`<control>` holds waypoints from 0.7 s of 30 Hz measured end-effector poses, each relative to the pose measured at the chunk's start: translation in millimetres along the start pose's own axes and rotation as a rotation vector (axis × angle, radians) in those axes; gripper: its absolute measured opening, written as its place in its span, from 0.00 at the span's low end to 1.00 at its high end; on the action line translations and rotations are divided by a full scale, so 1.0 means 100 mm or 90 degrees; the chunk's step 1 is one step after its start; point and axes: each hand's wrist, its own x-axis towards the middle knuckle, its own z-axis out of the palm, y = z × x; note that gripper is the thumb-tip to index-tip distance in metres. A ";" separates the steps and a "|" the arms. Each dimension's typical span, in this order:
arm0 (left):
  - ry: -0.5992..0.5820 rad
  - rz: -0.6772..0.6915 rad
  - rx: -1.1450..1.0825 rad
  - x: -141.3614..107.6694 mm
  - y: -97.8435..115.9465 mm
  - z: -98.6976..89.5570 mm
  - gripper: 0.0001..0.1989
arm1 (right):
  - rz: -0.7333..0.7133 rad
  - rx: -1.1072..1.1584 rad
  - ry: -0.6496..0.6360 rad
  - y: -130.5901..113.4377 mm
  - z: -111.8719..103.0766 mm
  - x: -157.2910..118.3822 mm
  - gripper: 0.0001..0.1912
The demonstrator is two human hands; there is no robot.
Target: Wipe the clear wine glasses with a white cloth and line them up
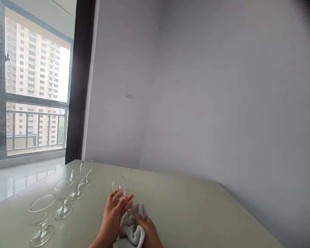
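My left hand (115,210) is closed round the bowl of a clear stemmed glass (119,186), which is tilted with its rim up and away from me. My right hand (148,228) grips a grey cloth (133,234) against the foot of that glass. Folds of the cloth cover part of the foot and hang down toward the bottom edge of the view. Several like glasses stand upright in a row on the left of the table, the closest being a stemmed glass (42,220) at the lower left.
The pale green table (186,206) reaches back to a grey wall (196,103). Behind the closest glass stand another glass (64,198) and more in line, near the table's left edge. A window (33,86) is at the left, and a light switch (129,92) is on the wall.
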 end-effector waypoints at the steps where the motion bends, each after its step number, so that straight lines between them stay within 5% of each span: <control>1: -0.015 0.047 0.032 -0.01 -0.01 0.00 0.24 | 0.008 -0.032 0.009 0.02 0.01 -0.01 0.22; 8: 0.003 0.215 0.232 0.03 0.03 -0.07 0.26 | 0.014 -0.301 -0.041 -0.03 -0.13 -0.10 0.17; 13: 0.029 0.243 0.264 0.03 0.10 -0.06 0.25 | -0.296 -0.698 0.117 -0.32 -0.19 -0.14 0.16; 21: -0.073 0.206 0.275 -0.34 -0.28 0.14 0.27 | -0.248 -0.663 0.058 -0.34 -0.02 -0.11 0.11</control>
